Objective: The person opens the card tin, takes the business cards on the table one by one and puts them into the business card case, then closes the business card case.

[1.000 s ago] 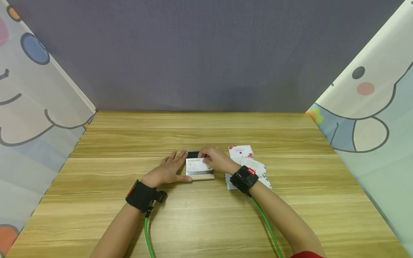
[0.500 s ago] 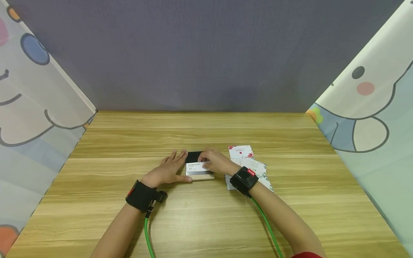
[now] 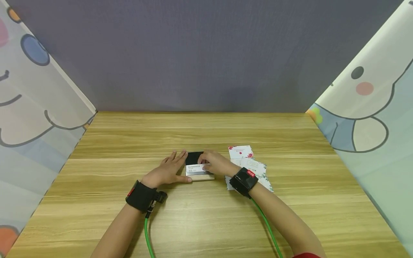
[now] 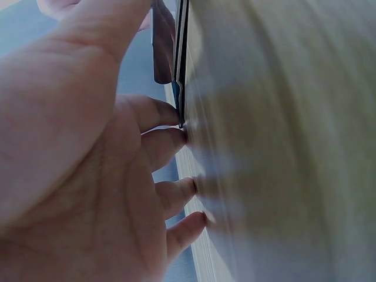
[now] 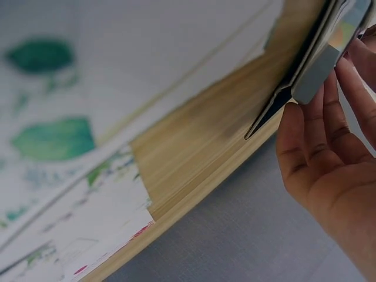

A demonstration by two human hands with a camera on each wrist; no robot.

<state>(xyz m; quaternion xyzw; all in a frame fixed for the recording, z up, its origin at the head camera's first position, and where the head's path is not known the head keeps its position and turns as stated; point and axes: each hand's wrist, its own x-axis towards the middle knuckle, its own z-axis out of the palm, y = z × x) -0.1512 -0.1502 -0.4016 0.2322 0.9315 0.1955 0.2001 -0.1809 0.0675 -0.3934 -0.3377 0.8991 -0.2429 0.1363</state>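
Note:
A flat card case lies opened out on the table, its far flap dark and its near edge pale and metallic. On it sits a white business card with printed text, partly tucked behind a silvery band. My right hand pinches the card near its right end, with curled fingers. My left hand is spread beside the case: the thumb touches the near left corner and the fingertips reach the far left one. In the left wrist view, the left fingers rest on the table at the case's edge.
Several printed cards with red flowers and green leaves lie overlapping to the right of the case, partly under the right wrist. A grey panel stands behind the wooden table. Green cables trail from both wrist straps.
The business card has slid toward the near edge behind the silvery band, uncovering more of the dark flap. My right hand has moved slightly nearer with it; the left hand stays put.

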